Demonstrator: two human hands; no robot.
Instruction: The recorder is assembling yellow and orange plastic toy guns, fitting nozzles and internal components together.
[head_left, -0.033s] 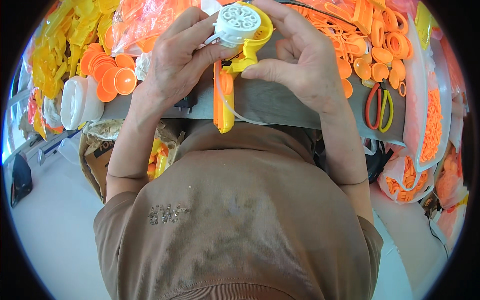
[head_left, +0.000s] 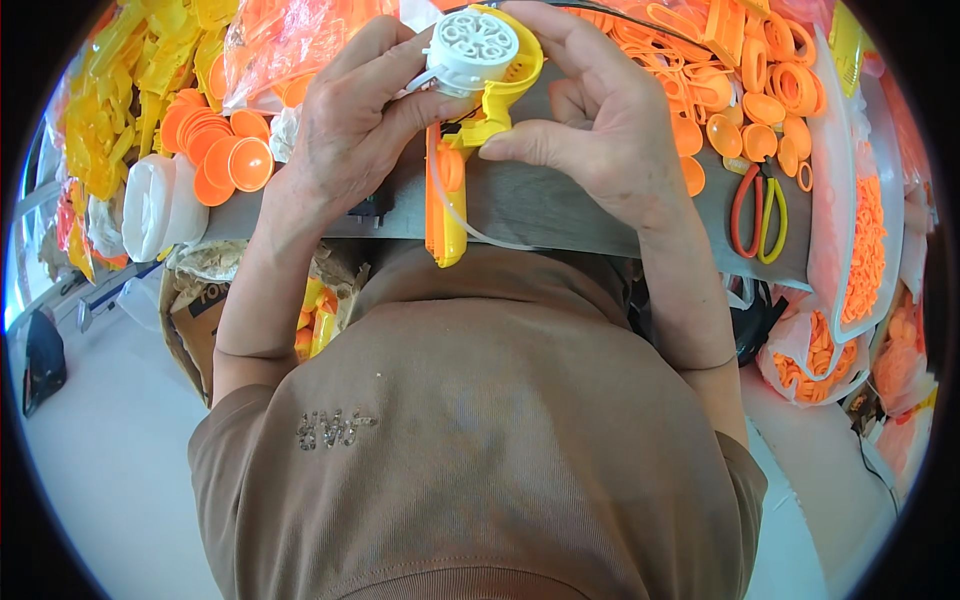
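At the table's near edge I hold a toy bubble gun, partly assembled, between both hands. My left hand [head_left: 345,125] is closed on its round white nozzle head [head_left: 472,45], which has a pattern of rings on its face. My right hand [head_left: 615,130] pinches the yellow body shell [head_left: 495,108] that curves around the head's right side, its thumb on the lower edge. The yellow handle [head_left: 450,235] with an orange trigger piece [head_left: 451,172] hangs below. From it a thin clear tube [head_left: 463,220] trails right. The inside of the shell is mostly hidden.
Orange cups [head_left: 250,163] and yellow parts [head_left: 110,120] pile up at left. Orange rings [head_left: 795,90] and red-and-yellow-handled pliers [head_left: 758,215] lie right, beside a clear bin [head_left: 835,200] of small orange pieces. A cardboard box [head_left: 190,320] stands below the table.
The bubble gun and both hands have shifted very slightly left. Both grips are the same.
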